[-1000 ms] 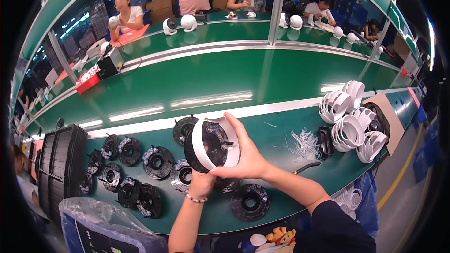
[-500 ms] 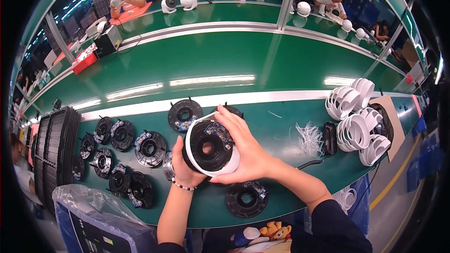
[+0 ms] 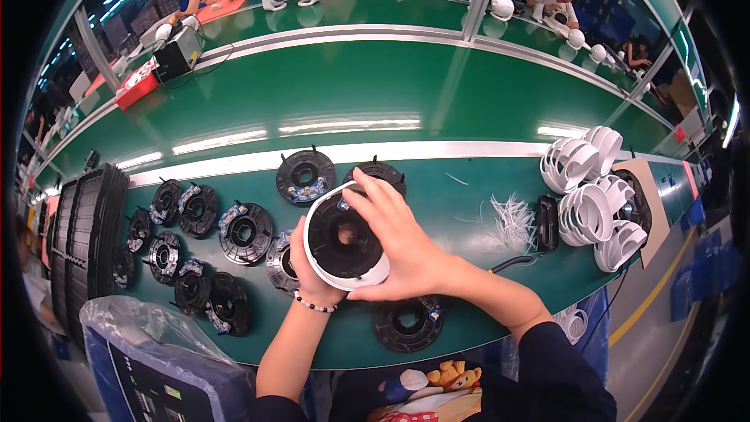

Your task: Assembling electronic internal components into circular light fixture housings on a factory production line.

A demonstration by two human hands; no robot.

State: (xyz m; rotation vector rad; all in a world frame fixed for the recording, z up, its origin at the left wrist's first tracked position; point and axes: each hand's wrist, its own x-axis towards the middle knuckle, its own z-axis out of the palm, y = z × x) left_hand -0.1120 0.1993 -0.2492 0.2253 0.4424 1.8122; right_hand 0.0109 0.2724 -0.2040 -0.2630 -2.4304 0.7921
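Above the green bench I hold a white plastic housing (image 3: 369, 277) with a round black plastic disc (image 3: 326, 248) seated inside its rim. The disc has a hole at its centre. My left hand (image 3: 314, 277) is closed around the housing's left and lower side, its thumb upright along the edge. My right hand (image 3: 410, 254) grips the right side, with fingers bent over the upper rim onto the disc and the thumb below. These fingers cover most of the disc's blue circuit board. Close below my hands lies another black disc (image 3: 398, 334) with a board.
Several black discs with boards (image 3: 245, 244) are spread at the left, beside a stack of black trays (image 3: 82, 242). To the right lie white strips (image 3: 513, 223), a black block (image 3: 547, 223) and stacked white housings (image 3: 586, 215). A plastic-covered blue bin (image 3: 156, 359) stands front left.
My right fingers have moved further onto the black disc, hiding the circuit board that showed before. The housing has tilted and shifted slightly left. Across the bench, a person has lowered a hand toward a box.
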